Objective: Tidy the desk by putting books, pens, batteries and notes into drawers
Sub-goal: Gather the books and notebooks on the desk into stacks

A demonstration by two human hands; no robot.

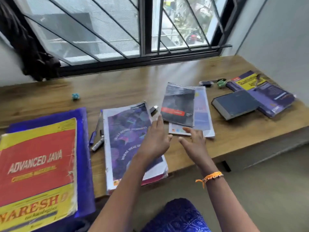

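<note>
- Wooden tabletop (117,84): we log a red-and-yellow book (37,166), purple notebook (128,139), dark notepad (179,104), pens (97,131).
- Left hand (154,139), right hand (194,141): our grip slack, fingers spread, holding nothing, just above the notebooks.

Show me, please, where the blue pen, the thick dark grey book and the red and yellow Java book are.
blue pen (95,129): head view, on the middle of its barrel.
thick dark grey book (236,102): head view, on its top cover.
red and yellow Java book (37,163): head view, on the red part of its cover.
</note>
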